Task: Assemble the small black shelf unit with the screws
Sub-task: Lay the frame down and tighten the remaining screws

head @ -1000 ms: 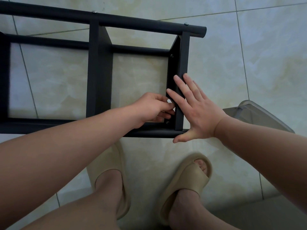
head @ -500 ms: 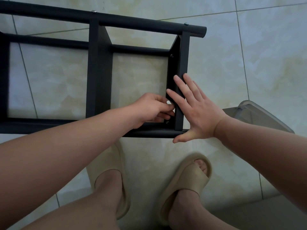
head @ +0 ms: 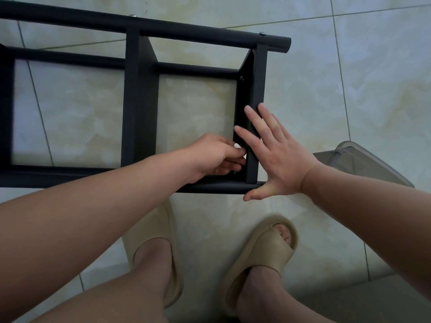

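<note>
The black metal shelf unit (head: 140, 101) lies on its side on the tiled floor, its tubes and cross plates forming a ladder shape. My right hand (head: 275, 155) presses flat with straight fingers against the outer face of the rightmost end plate (head: 257, 85). My left hand (head: 217, 157) reaches inside that plate near its lower corner, fingers curled and pinching something small and pale; what it is cannot be made out. Screw heads show on the top tube (head: 262, 33) and on the plate's inner face (head: 241, 78).
A translucent grey plastic container (head: 363, 162) sits on the floor just right of my right wrist. My two feet in beige slippers (head: 263, 250) stand below the shelf's near tube. Pale marble-look tiles surround everything.
</note>
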The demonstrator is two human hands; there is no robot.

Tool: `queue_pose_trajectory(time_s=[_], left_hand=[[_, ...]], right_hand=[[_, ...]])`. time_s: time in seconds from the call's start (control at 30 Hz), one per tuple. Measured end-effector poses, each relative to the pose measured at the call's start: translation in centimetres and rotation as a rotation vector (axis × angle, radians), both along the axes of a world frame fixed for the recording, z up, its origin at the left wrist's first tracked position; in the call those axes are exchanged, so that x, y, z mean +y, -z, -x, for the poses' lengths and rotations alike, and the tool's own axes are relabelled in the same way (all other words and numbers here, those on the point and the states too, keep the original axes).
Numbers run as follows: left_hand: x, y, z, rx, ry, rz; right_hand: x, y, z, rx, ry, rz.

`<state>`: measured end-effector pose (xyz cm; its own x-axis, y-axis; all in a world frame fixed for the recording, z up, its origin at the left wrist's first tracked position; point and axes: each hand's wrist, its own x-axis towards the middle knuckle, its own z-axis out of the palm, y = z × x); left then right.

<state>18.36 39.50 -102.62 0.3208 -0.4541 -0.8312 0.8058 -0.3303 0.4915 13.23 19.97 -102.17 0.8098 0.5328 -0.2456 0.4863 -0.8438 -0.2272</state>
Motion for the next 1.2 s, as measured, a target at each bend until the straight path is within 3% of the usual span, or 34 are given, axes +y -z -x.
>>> queue_pose_trajectory(time_s=[0.17, 1.2], left_hand=[[0.1, 0.0, -0.1, 0.052, 0.051, -0.007], [1.3, -0.7, -0.1, -0.190, 0.356, 0.014]], right_hand=[[0.0, 0.1, 0.0, -0.002, -0.001, -0.008], [0.0, 0.1, 0.0, 0.001, -0.003, 0.002]])
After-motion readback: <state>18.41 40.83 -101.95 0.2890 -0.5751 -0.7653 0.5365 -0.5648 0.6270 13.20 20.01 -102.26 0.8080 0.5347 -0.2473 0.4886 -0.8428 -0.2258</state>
